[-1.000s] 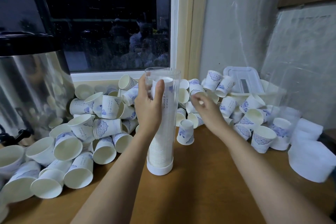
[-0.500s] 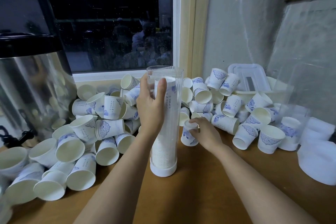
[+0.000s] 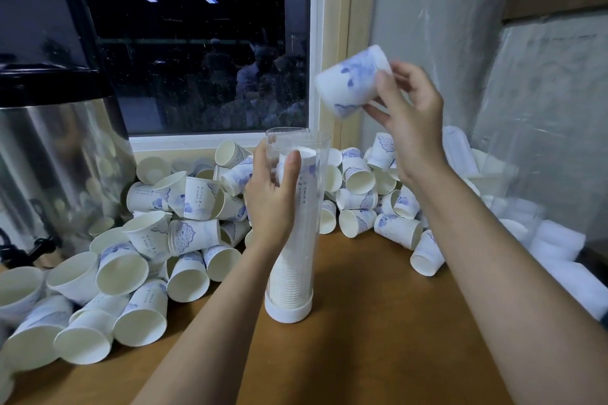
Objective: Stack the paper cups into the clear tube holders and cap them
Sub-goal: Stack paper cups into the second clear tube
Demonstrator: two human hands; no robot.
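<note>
A clear tube holder (image 3: 309, 227) stands upright on the wooden table, set in a white base cap (image 3: 288, 309) and nearly full of nested white paper cups. My left hand (image 3: 271, 197) grips the tube near its top. Above and to the right of the tube's open mouth, my right hand (image 3: 406, 112) holds a single blue-patterned paper cup (image 3: 350, 84), tilted with its mouth toward the lower left. Loose paper cups (image 3: 194, 233) lie heaped to the left and behind the tube.
A steel urn (image 3: 56, 168) stands at the far left. A dark window (image 3: 197, 52) is behind the heap. More cups (image 3: 394, 230) lie to the right, with white caps (image 3: 559, 237) and clear plastic pieces at the far right. Bare wooden table (image 3: 378, 322) spreads in front.
My right hand picked a cup off the table beside the tube and raised it up to the right, above the tube's mouth. My left hand kept its hold on the tube.
</note>
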